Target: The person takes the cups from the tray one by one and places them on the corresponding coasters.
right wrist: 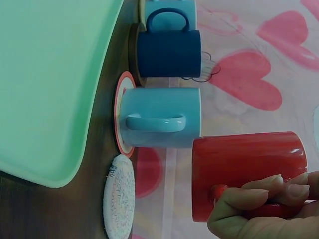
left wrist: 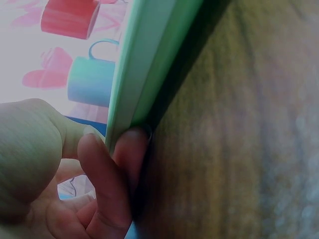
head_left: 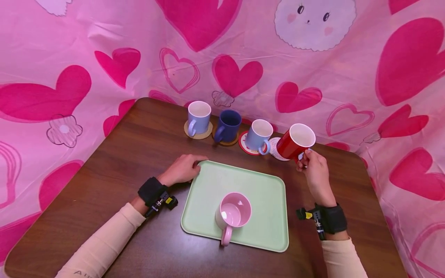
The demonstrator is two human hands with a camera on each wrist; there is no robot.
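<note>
My right hand (head_left: pixel 315 170) grips the handle of a red mug (head_left: pixel 289 146) with a white inside. The right wrist view shows the red mug (right wrist: pixel 244 172) raised off a white speckled coaster (right wrist: pixel 119 199), with a gap between them. My left hand (head_left: pixel 181 168) holds the far left corner of a light green tray (head_left: pixel 243 179). In the left wrist view, fingers (left wrist: pixel 130 149) curl at the tray's rim (left wrist: pixel 144 64), one of them against its underside. A pink mug (head_left: pixel 233 211) stands on the tray near its front edge, handle toward me.
Behind the tray, a light blue mug (head_left: pixel 199 116) stands on a tan coaster (head_left: pixel 206 135). Beside it are a dark blue mug (head_left: pixel 229 124) on a brown coaster (head_left: pixel 227 143) and another light blue mug (head_left: pixel 259 134) on a red-rimmed coaster (head_left: pixel 244 143). A pink heart-patterned cloth (head_left: pixel 146 31) hangs behind the wooden table (head_left: pixel 114 162).
</note>
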